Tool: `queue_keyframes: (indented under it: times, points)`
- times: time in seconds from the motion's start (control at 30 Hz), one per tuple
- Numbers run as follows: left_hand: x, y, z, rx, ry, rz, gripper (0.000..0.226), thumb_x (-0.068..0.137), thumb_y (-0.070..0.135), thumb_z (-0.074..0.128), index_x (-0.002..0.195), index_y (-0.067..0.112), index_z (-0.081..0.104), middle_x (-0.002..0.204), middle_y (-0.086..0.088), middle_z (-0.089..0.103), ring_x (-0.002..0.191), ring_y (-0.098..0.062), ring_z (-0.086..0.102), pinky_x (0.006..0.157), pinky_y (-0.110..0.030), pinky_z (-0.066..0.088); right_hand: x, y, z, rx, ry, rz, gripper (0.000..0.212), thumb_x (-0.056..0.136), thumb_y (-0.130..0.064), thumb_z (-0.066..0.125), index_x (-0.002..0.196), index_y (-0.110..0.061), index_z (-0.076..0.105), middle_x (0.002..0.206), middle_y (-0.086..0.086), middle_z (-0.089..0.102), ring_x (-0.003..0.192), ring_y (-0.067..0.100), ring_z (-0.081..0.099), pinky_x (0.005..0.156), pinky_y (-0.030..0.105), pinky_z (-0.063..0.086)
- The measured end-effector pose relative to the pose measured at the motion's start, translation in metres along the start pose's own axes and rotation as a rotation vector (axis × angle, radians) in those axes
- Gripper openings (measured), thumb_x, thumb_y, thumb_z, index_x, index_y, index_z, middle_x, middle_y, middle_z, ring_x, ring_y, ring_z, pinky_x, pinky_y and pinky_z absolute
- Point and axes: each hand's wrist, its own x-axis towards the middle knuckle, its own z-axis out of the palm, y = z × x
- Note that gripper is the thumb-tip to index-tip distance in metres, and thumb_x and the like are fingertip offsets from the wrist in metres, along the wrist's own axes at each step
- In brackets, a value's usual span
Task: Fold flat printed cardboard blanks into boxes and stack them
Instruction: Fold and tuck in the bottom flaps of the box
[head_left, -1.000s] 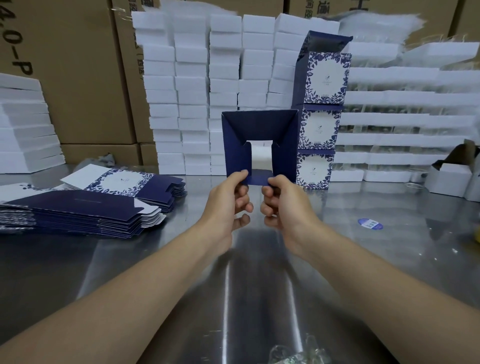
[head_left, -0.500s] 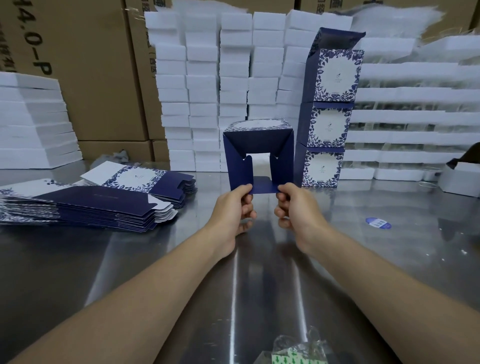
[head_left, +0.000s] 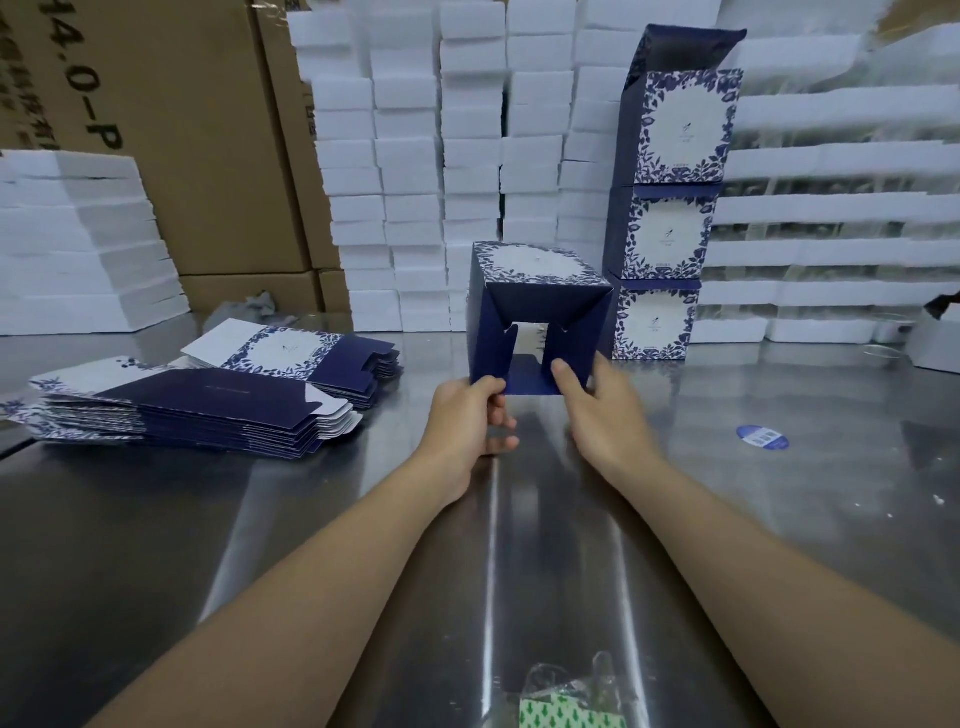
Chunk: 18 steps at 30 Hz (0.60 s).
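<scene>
I hold a half-folded navy box (head_left: 540, 306) with a blue-and-white floral top panel over the steel table (head_left: 727, 519), its end flaps partly folded in around a square gap. My left hand (head_left: 470, 415) grips its lower left corner. My right hand (head_left: 602, 410) holds the lower right edge, thumb on the bottom flap. Two piles of flat printed blanks lie at the left: a near pile (head_left: 182, 410) and a far pile (head_left: 311, 358). Three finished boxes (head_left: 670, 218) stand stacked just right of the held box, the top one with its lid flap up.
Stacks of white boxes (head_left: 457, 171) fill the back, with brown cartons (head_left: 171, 130) behind on the left. A blue round sticker (head_left: 762, 436) lies on the table to the right. A plastic bag with a green pattern (head_left: 569, 706) sits at the near edge.
The box has tipped so its floral panel shows on top, and it has come lower toward the table. My right thumb has shifted onto the bottom flap.
</scene>
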Motion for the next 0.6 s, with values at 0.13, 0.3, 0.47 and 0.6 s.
queue_keyframes:
  times: [0.13, 0.3, 0.47, 0.6]
  points:
    - [-0.002, -0.003, 0.007, 0.045, 0.091, 0.090, 0.034, 0.100, 0.024, 0.068, 0.133, 0.024, 0.058, 0.119, -0.003, 0.066, 0.105, -0.020, 0.069, 0.061, -0.038, 0.064, 0.002, 0.001, 0.003, -0.065, 0.073, -0.054, 0.008, 0.108, -0.034, 0.054, 0.109, -0.036, 0.062, 0.098, -0.011, 0.072, 0.091, 0.011, 0.065, 0.078, 0.030, 0.043]
    - [0.003, -0.008, 0.012, 0.228, 0.195, 0.375, 0.052, 0.104, 0.024, 0.063, 0.153, 0.036, 0.052, 0.133, 0.012, 0.067, 0.116, -0.010, 0.066, 0.098, -0.037, 0.059, 0.004, -0.001, 0.004, -0.122, 0.063, -0.005, 0.027, 0.109, -0.037, 0.051, 0.117, -0.021, 0.071, 0.099, 0.006, 0.076, 0.095, 0.026, 0.066, 0.085, 0.037, 0.049]
    - [0.008, -0.008, 0.011, 0.133, 0.216, 0.343, 0.040, 0.105, 0.022, 0.061, 0.144, 0.034, 0.064, 0.124, 0.016, 0.071, 0.114, -0.007, 0.067, 0.102, -0.034, 0.057, 0.008, 0.000, 0.005, -0.135, 0.096, 0.081, 0.037, 0.110, -0.032, 0.046, 0.085, -0.011, 0.064, 0.089, 0.015, 0.069, 0.089, 0.036, 0.060, 0.074, 0.041, 0.042]
    - [0.010, -0.006, 0.015, 0.106, 0.176, 0.273, 0.035, 0.104, 0.028, 0.063, 0.137, 0.040, 0.063, 0.119, 0.024, 0.068, 0.114, -0.012, 0.068, 0.099, -0.050, 0.060, 0.009, 0.003, 0.006, -0.090, 0.097, 0.093, 0.031, 0.109, -0.036, 0.050, 0.099, -0.014, 0.070, 0.095, 0.007, 0.074, 0.094, 0.030, 0.065, 0.084, 0.041, 0.050]
